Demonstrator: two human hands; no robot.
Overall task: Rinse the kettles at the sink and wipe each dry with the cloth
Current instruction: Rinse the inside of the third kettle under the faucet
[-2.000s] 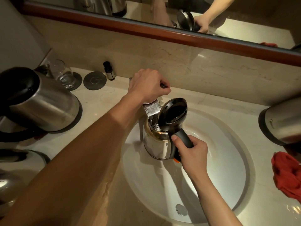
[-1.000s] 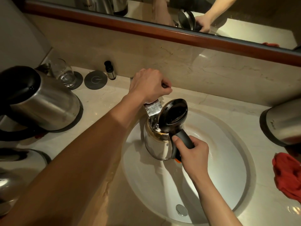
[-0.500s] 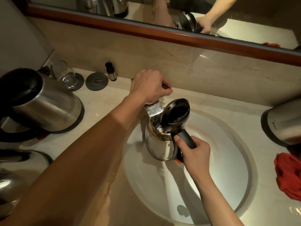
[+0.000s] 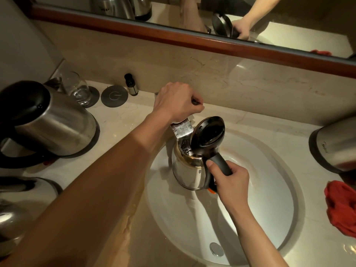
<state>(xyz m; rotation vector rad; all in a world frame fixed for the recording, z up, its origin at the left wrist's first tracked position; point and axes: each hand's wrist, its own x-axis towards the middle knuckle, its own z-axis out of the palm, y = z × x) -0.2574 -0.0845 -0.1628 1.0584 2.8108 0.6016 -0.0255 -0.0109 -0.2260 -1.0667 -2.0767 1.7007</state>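
Kettle (image 4: 187, 170) in the sink (image 4: 269, 218), steel body upright over the left part of the basin, black lid (image 4: 209, 134) hinged open and tipped toward you. Its mouth sits right under the flat faucet spout (image 4: 182, 130), with water showing at the rim. Your right hand (image 4: 230, 182) grips the black handle (image 4: 220, 166), fingers curled round it, thumb laid along the top. Your left hand (image 4: 178, 104) reaches across to the back of the basin, fingers closed round the faucet lever, of which only a dark tip (image 4: 195, 102) pokes out past your knuckles.

Left counter: a second kettle (image 4: 52, 122), lid shut, leaning in the wide-angle view; a third kettle (image 4: 21, 207) nearer you at the frame edge. Behind them a clear glass (image 4: 77, 87) on a dark coaster, a bare round coaster (image 4: 114, 95) just beside it, then a small dark bottle (image 4: 131, 84) against the backsplash. Right counter: a fourth kettle (image 4: 335, 145), partly cut off by the frame. Red cloth (image 4: 341, 207) lies bunched near it, beside the basin rim. Mirror (image 4: 192, 22) above repeats your hands and the open lid.
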